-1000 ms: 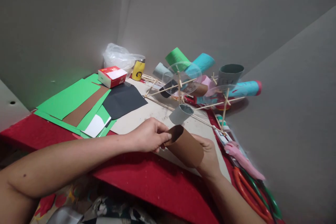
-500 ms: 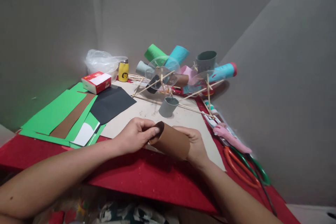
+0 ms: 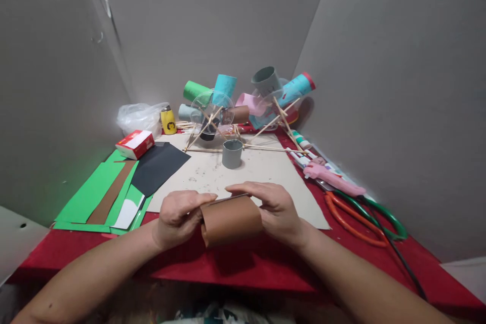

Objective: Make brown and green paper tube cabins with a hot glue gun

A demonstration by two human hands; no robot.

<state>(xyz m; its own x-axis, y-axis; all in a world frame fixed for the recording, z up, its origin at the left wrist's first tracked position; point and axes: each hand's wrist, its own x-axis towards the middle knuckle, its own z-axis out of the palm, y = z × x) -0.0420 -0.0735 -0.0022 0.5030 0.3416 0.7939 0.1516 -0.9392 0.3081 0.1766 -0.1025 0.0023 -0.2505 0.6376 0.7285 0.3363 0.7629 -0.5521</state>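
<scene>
A brown paper tube (image 3: 232, 221) is held level above the near edge of the red table, between both my hands. At its left end, my left hand (image 3: 180, 216) grips the rim with thumb and fingers closed. My right hand (image 3: 276, 208) curls round the other end, fingers along the top edge. A short grey paper tube (image 3: 232, 155) stands upright just beyond them on the beige board (image 3: 205, 172). Behind it is a frame of thin wooden sticks (image 3: 261, 148) with clear plastic discs (image 3: 207, 111) and coloured paper tubes fixed around them.
Green sheets (image 3: 89, 190), a black sheet (image 3: 159, 164) and a red-and-white box (image 3: 135, 144) lie left. A yellow container (image 3: 168, 120) and a plastic bag (image 3: 138, 119) stand behind. On the right are orange-handled scissors (image 3: 351, 223), a pink glue gun (image 3: 334, 179) and markers. Grey walls enclose the table.
The brown tube has turned so its side faces me and its open end points left, lower down. Both hands shifted along its top edge. The camera view has swung right.
</scene>
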